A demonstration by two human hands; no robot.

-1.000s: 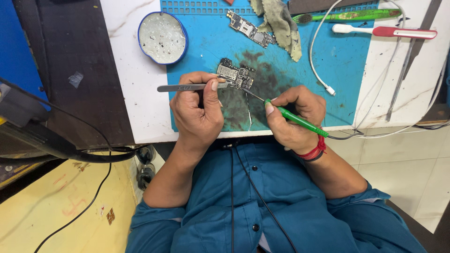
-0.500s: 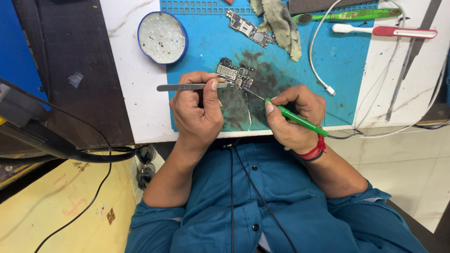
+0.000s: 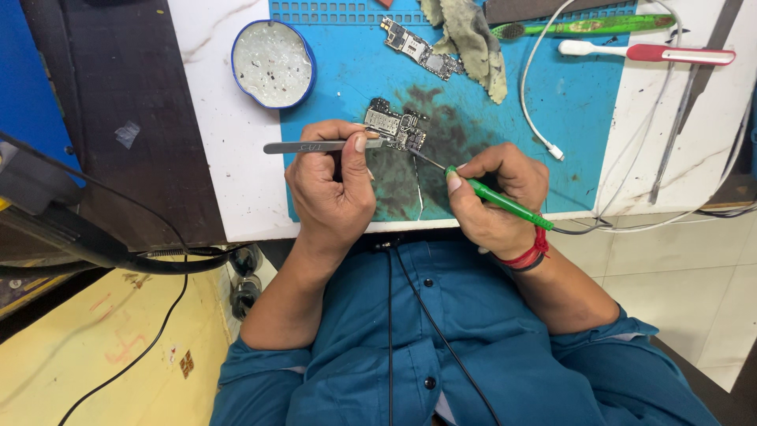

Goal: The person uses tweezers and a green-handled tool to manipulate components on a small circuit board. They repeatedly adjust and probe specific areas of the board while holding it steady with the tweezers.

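My left hand (image 3: 331, 185) pinches tweezers (image 3: 323, 147) on the circuit board (image 3: 397, 126); my right hand (image 3: 497, 197), at four o'clock, grips the green-handled iron (image 3: 497, 199). A slipped tip could, seemingly, bridge components.

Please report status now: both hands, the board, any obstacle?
Left hand grips tweezers at circuit board. Right hand holds green soldering iron, tip on board. Nothing blocking.
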